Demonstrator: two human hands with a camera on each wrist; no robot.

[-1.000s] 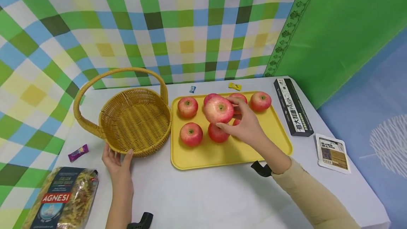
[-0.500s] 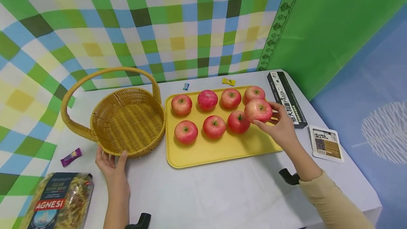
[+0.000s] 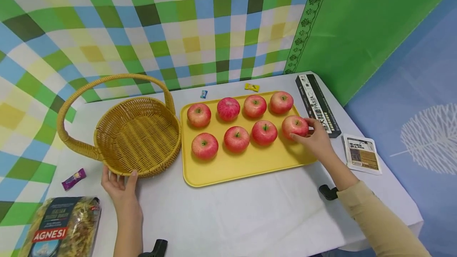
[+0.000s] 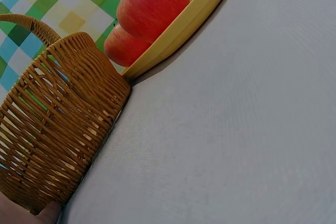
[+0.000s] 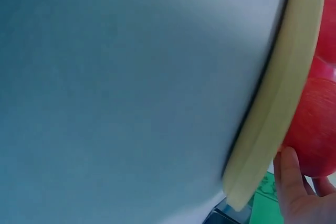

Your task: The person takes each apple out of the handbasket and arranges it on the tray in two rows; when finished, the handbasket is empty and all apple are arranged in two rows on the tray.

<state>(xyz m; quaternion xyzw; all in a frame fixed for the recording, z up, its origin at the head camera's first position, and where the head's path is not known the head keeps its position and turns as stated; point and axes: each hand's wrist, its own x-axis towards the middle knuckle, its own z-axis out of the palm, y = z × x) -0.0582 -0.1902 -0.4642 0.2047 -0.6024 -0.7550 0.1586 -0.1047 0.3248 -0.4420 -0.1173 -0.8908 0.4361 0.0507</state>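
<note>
At far left, a pasta bag [image 3: 57, 225] and a purple candy [image 3: 73, 179] lie on the white table [image 3: 250, 217]. The left hand [image 3: 119, 183] grips the near rim of the wicker basket [image 3: 137, 136], thumb curled against its wall. The yellow tray [image 3: 246, 167] carries eight apples. The right hand [image 3: 315, 140] cups the front-right apple [image 3: 294, 126], fingers curled around it. A black pasta box [image 3: 315, 104] lies beyond.

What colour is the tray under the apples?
Yellow tray, seen best in the head view.
</note>
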